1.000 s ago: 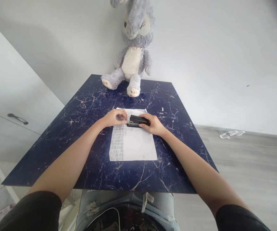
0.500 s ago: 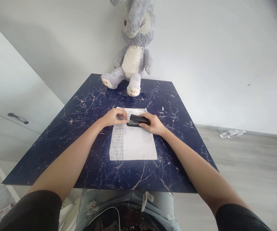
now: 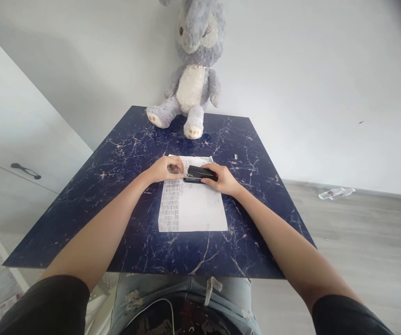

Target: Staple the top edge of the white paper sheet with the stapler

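Note:
A black stapler [image 3: 197,172] lies across the upper part of a stack of white paper [image 3: 202,209], its front end pointing left. My right hand [image 3: 223,179] is wrapped around the stapler's rear end, thumb on the near side and fingers on the far side. A red spot shows by the palm. At the front end, my left hand [image 3: 167,169] pinches the stapler's metal part between thumb and fingertips; the exact contact is too small to make out. The stapler's top arm looks slightly raised from its base. Printed text and a brick-like grey pattern run down the paper's left side.
A small silver block [image 3: 236,157], perhaps a strip of staples, lies right of the paper on the dark blue marbled table [image 3: 144,251]. A grey plush toy [image 3: 193,88] sits at the back against the wall. Clear plastic packaging [image 3: 336,193] is on the floor at right.

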Available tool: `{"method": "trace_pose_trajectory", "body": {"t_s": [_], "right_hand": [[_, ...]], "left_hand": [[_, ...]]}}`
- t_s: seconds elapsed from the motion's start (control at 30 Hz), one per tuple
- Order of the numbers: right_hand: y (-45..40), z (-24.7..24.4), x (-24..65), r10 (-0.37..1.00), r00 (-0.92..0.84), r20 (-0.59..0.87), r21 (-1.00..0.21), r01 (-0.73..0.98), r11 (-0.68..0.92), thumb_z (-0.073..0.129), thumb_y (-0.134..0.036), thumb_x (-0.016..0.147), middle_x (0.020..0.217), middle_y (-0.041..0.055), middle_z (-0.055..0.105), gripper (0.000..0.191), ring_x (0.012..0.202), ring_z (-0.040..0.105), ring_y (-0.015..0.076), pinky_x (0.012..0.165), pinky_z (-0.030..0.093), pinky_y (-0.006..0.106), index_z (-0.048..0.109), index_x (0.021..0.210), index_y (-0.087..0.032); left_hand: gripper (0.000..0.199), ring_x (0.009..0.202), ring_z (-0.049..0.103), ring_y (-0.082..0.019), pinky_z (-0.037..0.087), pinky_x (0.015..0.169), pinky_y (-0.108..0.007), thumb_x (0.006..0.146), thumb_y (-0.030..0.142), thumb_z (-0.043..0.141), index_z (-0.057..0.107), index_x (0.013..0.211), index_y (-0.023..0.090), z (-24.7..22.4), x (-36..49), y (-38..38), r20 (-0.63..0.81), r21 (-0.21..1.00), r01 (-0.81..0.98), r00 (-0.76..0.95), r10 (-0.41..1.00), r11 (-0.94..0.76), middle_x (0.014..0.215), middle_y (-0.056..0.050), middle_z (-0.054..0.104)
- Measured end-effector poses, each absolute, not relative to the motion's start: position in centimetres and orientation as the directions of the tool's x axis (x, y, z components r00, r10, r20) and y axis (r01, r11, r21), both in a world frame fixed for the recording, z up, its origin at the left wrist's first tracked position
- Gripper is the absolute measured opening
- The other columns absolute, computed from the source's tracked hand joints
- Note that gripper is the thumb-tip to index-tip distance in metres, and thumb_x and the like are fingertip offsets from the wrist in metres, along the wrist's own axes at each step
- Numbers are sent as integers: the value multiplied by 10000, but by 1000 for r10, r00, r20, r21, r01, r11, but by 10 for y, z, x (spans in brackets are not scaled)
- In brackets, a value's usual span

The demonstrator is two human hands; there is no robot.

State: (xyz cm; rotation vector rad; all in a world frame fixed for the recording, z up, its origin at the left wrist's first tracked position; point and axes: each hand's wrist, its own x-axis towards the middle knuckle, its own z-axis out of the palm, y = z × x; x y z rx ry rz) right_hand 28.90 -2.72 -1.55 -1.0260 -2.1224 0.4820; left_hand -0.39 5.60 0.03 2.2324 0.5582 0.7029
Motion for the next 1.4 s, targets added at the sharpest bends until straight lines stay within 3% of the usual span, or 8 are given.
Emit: {"method": "trace_pose_trajectory", "body": {"t_s": [0.53,0.73,0.93,1.2,1.4], "right_hand": [[-29,-12,287,787,-437,435,-590,522,616,708,-414,941,1096,93,750,349,913,688,243,813,548,373,679,1217,-202],[-28,-14,288,805,-411,428,-614,522,592,723,-416,927,1111,96,752,364,931,697,254,821,548,384,685,1223,-209],[-28,-13,291,826,-365,430,-635,527,564,726,-393,908,1053,88,749,333,882,689,241,811,546,381,708,1179,-199],[-21,-19,302,888,-222,402,-721,521,457,769,-375,845,1019,75,750,356,887,685,247,801,533,385,747,1153,-198],[-18,-22,305,932,-135,337,-860,359,363,825,-349,766,1020,60,767,365,929,703,250,869,547,401,769,1085,-181]], "left_hand": [[233,764,668,-158,512,700,-287,807,393,857,780,775,176,-3,-4,56,319,751,172,750,579,-637,910,-70,738],[232,761,646,-157,517,720,-295,848,410,825,822,949,201,-1,-4,55,312,746,161,773,552,-646,942,-71,733],[226,824,682,-182,530,783,-318,891,422,781,833,892,203,1,-4,54,303,758,146,784,542,-636,953,-84,751],[222,874,691,-190,513,766,-303,968,349,665,832,1011,208,2,-6,56,298,736,172,786,542,-655,1026,-89,760],[215,933,710,-200,526,805,-309,965,354,680,828,1016,207,2,-6,57,310,739,161,781,543,-654,1083,-96,780]]}}
